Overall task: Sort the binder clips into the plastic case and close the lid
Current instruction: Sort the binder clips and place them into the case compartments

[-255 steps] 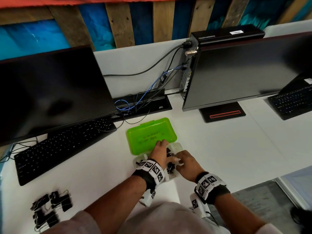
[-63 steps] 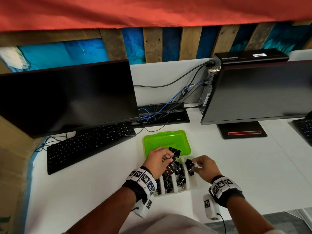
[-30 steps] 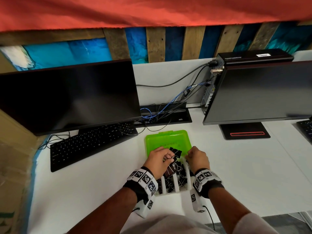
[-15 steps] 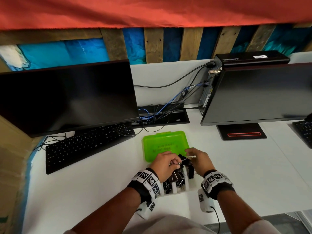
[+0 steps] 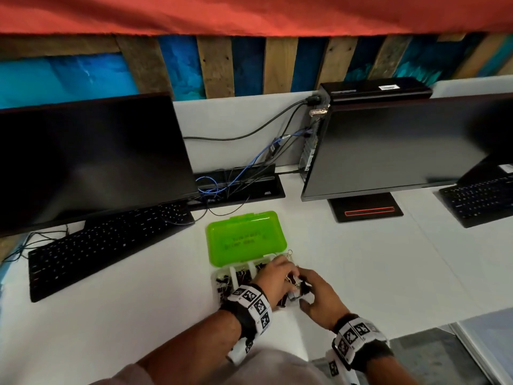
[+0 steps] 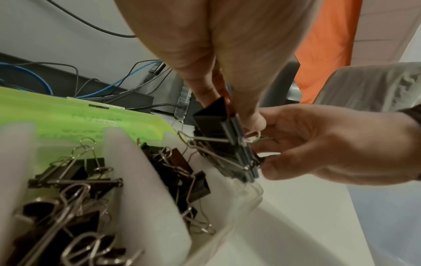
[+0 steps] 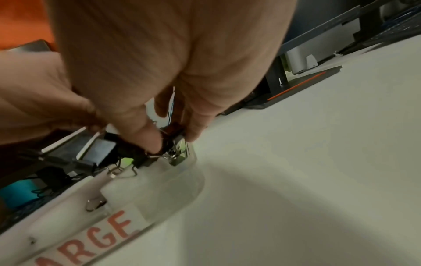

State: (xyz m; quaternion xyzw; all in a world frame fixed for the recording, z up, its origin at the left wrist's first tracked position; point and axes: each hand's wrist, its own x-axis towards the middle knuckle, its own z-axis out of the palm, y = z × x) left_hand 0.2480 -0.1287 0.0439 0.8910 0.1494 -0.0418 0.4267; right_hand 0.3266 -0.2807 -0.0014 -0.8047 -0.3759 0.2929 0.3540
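A clear plastic case (image 5: 222, 273) with white foam dividers (image 6: 145, 180) lies on the desk, its green lid (image 5: 245, 240) swung open behind it. Black binder clips (image 6: 68, 180) fill its compartments. My left hand (image 5: 277, 282) pinches a stack of large black clips (image 6: 223, 144) over the rightmost compartment, which carries a red "LARGE" label (image 7: 91, 239). My right hand (image 5: 319, 298) pinches the same stack (image 7: 164, 144) from the right side, thumb and fingers around its lower end. In the head view the clips (image 5: 298, 287) show between both hands.
A black keyboard (image 5: 105, 245) and monitor (image 5: 88, 162) stand to the left. Another monitor (image 5: 388, 151) with its stand (image 5: 365, 211) is to the right, cables (image 5: 236, 179) behind the case. The desk's front edge runs close to my right wrist.
Both hands have slid toward the near right end of the case with the clip stack. The left compartments, covered before, now show.
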